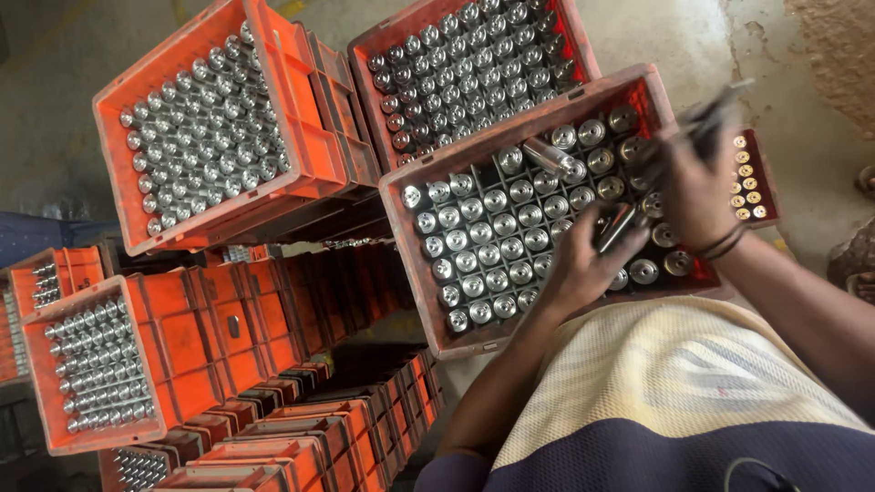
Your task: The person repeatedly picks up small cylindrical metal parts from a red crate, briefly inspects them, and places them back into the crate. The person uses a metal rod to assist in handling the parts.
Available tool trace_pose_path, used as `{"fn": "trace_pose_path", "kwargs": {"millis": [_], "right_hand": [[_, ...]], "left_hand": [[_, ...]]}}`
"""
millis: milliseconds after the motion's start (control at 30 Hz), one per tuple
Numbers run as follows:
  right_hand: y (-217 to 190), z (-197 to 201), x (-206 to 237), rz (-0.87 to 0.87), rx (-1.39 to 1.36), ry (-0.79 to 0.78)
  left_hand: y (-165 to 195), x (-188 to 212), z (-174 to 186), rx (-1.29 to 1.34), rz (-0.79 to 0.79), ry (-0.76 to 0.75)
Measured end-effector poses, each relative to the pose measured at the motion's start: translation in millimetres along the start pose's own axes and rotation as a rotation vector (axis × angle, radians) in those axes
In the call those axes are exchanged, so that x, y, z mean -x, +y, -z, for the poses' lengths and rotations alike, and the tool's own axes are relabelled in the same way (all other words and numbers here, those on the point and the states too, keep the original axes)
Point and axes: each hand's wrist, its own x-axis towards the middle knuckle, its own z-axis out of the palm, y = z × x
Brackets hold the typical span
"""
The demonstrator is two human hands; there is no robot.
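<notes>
Orange crates [219, 337] stand stacked all round the floor [693, 36], each packed with upright shiny metal cylinders; the stacks look uneven, so a knock from a knee could, I think, tip one and spill its load. Nearest the person sits the working crate [474, 159], its grid of cells mostly filled on the left, with looser pieces on the right. It appears to rest on other crates at a slant, so a hard push down could shift it. One loose cylinder [550, 155] lies tilted across the tops of the others and might roll or mar its neighbours. The left hand [583, 264] is closed around a metal cylinder [618, 226], just above the crate's right cells; smooth and probably oily, it could slip and drop onto the rows below. The right hand [700, 187] is clamped on a thin dark tool [715, 111], blurred, so I cannot tell its kind; swung quickly, it could catch the crate wall.
</notes>
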Motion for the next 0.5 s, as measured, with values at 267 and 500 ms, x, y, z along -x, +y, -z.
{"fn": "trace_pose_path", "kwargs": {"millis": [267,500], "right_hand": [[-7.3,67.5,-31.5,0.061,-0.279,0.079],[15.5,48.7,-5.8,-0.037,-0.204,0.112]], "left_hand": [[-26.8,-21.4,122.0,-0.838,0.127,0.568],[-25.5,-46.3,163.3,-1.119,0.37,0.525]]}}
